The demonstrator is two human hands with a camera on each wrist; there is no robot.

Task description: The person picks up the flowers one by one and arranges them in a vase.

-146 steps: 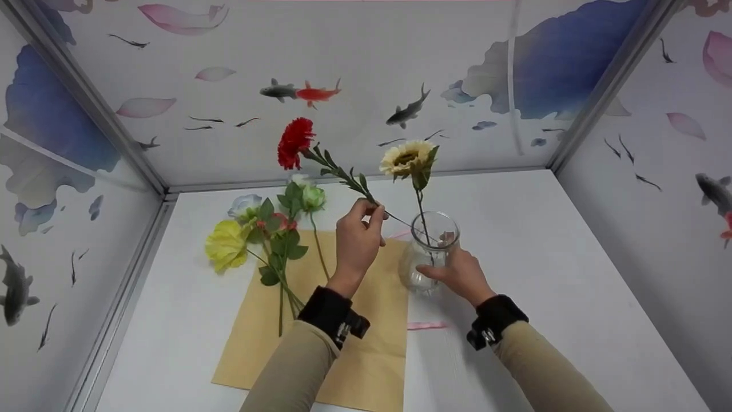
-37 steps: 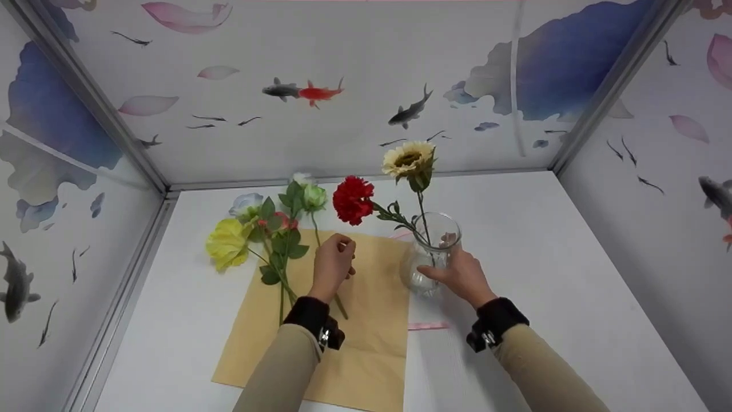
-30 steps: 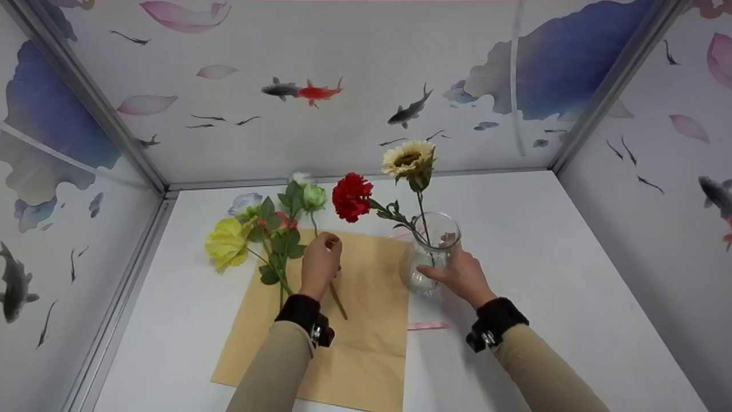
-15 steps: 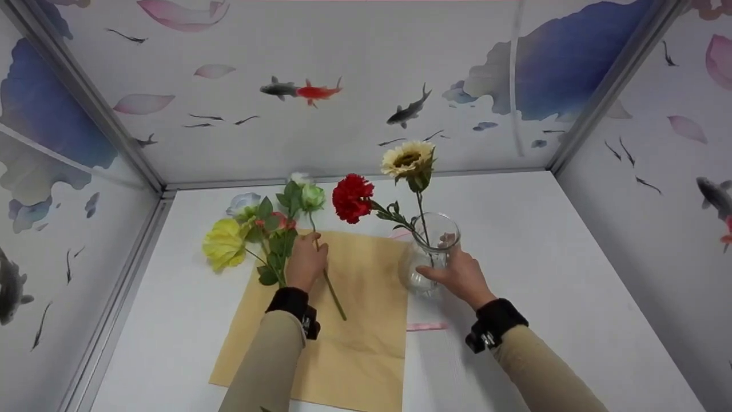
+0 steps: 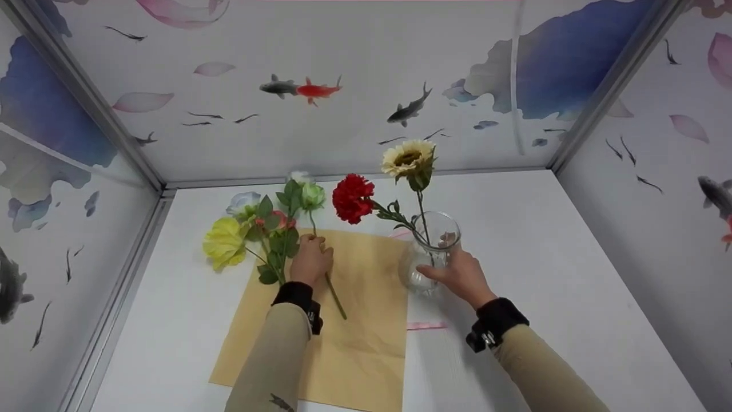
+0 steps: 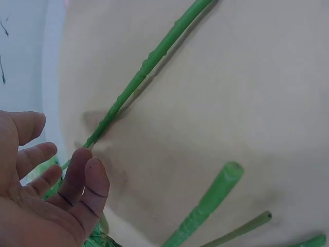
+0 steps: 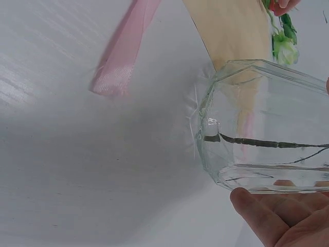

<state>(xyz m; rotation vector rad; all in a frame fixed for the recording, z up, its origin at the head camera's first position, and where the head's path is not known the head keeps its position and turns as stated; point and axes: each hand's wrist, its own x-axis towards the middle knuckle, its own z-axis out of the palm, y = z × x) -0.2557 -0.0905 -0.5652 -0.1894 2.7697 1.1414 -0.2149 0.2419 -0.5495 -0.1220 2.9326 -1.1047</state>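
Note:
My left hand (image 5: 311,260) is over the stem (image 5: 336,297) of a pale green flower (image 5: 312,196). In the left wrist view its loosely bent fingers (image 6: 46,180) are spread beside that green stem (image 6: 139,77), with no firm hold visible. My right hand (image 5: 464,276) grips the side of a clear glass vase (image 5: 414,274), thumb to the front. Standing in the vase are a cream sunflower (image 5: 408,160) and a red carnation (image 5: 353,198), which leans left. The right wrist view shows the faceted glass base and a dark stem (image 7: 277,144) inside.
Yellow (image 5: 225,243), pale blue (image 5: 244,203) and coral flowers (image 5: 277,220) lie at the left, stems over a sheet of brown paper (image 5: 366,343). A pink ribbon (image 5: 426,326) shows beside the paper. Printed walls (image 5: 354,131) enclose the white table (image 5: 543,257).
The red carnation, earlier held by my left hand, now leans in the vase, released. My left hand has moved left to the pale green flower's stem. The right hand stays on the vase.

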